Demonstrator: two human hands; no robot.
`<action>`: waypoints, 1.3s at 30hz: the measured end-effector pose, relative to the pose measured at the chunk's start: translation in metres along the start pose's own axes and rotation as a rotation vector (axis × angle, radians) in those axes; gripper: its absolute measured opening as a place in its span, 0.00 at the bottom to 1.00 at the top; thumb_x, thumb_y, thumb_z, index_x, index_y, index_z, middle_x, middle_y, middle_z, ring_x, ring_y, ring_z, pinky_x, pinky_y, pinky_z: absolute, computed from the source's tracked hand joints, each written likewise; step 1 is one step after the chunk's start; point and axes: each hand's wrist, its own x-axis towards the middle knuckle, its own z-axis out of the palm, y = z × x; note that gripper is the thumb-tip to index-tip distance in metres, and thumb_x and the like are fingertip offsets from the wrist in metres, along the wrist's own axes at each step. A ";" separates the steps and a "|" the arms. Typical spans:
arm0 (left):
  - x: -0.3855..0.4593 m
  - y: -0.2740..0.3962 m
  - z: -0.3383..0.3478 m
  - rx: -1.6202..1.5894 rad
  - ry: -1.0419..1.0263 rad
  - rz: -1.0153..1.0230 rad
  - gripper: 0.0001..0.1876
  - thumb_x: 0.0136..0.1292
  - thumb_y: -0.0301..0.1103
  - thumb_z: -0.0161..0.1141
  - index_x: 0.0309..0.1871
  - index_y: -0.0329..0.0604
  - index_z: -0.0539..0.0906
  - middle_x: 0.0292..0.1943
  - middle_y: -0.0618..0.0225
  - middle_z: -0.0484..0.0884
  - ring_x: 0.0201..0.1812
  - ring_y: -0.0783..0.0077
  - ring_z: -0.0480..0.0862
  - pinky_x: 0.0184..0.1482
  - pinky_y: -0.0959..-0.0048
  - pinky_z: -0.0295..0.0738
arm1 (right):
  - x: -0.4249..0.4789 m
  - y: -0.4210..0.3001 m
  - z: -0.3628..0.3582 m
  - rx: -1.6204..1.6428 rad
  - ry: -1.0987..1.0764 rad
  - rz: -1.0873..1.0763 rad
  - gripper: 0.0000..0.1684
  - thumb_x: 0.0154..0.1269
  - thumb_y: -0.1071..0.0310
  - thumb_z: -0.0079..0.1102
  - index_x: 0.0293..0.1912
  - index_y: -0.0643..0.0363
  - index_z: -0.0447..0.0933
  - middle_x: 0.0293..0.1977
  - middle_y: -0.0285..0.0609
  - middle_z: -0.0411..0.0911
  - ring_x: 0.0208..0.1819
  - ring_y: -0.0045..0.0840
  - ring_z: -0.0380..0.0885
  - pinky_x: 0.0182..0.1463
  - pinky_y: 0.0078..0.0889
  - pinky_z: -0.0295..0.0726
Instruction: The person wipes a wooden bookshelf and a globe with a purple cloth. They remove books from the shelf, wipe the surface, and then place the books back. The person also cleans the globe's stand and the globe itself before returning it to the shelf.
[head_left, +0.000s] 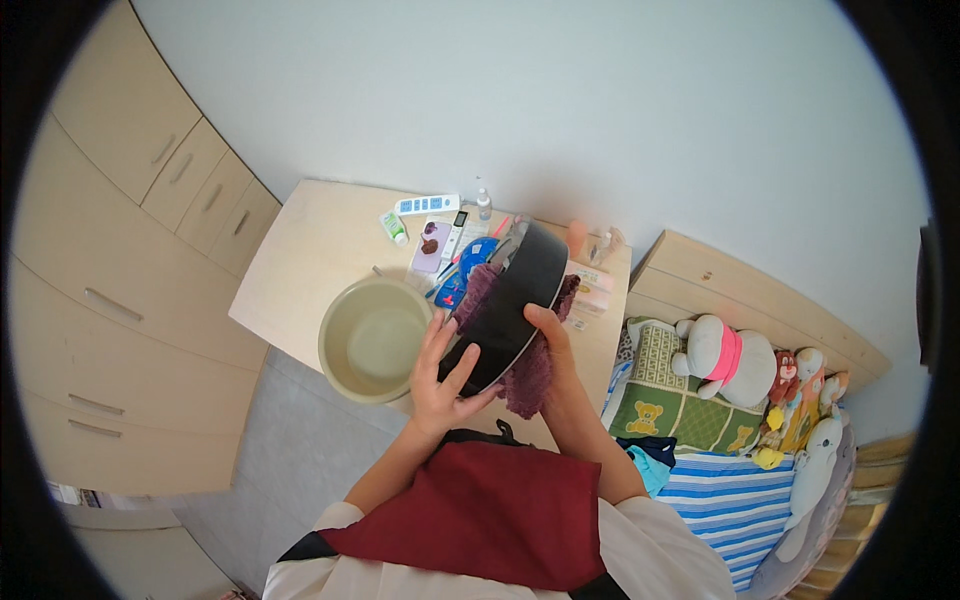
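Note:
A round black case (517, 300) with a transparent part at its far end is tilted up on its side above the desk, between my hands. My left hand (442, 379) supports its lower left end with spread fingers. At its right side, my right hand (553, 341) grips it, thumb on the dark face, with a purple fluffy cloth (529, 379) under the palm. More of the cloth shows on both sides of the case. To the left of my left hand stands a beige plastic basin (375, 341); its inside shows no contents.
On the wooden desk (300, 247) lie a white power strip (450, 203), a green-and-white tube (392, 227), a purple phone (429, 251), blue plastic items (478, 256), a small clear bottle (484, 204) and a pink tissue pack (590, 285). A bed with plush toys (731, 360) adjoins at right; cabinets (135, 330) stand left.

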 end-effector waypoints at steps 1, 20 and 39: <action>0.000 -0.001 0.000 0.010 0.018 -0.001 0.39 0.43 0.48 0.74 0.61 0.50 0.73 0.64 0.46 0.65 0.63 0.35 0.66 0.60 0.46 0.65 | 0.001 0.001 0.001 0.023 -0.028 0.006 0.26 0.62 0.57 0.58 0.57 0.60 0.69 0.50 0.44 0.77 0.49 0.32 0.78 0.56 0.36 0.77; 0.074 0.014 -0.025 -0.667 0.477 -0.770 0.20 0.72 0.36 0.43 0.58 0.30 0.73 0.60 0.52 0.73 0.62 0.66 0.71 0.64 0.68 0.61 | 0.019 0.033 -0.029 -1.137 -0.437 -0.218 0.54 0.40 0.58 0.79 0.62 0.66 0.57 0.55 0.42 0.65 0.59 0.28 0.62 0.64 0.33 0.60; -0.013 -0.020 -0.040 -0.407 0.238 -0.399 0.45 0.50 0.46 0.70 0.67 0.34 0.60 0.62 0.49 0.69 0.61 0.53 0.72 0.62 0.57 0.65 | 0.027 0.029 0.007 -0.189 -0.134 -0.195 0.34 0.52 0.65 0.61 0.59 0.61 0.64 0.50 0.45 0.74 0.51 0.34 0.76 0.56 0.37 0.76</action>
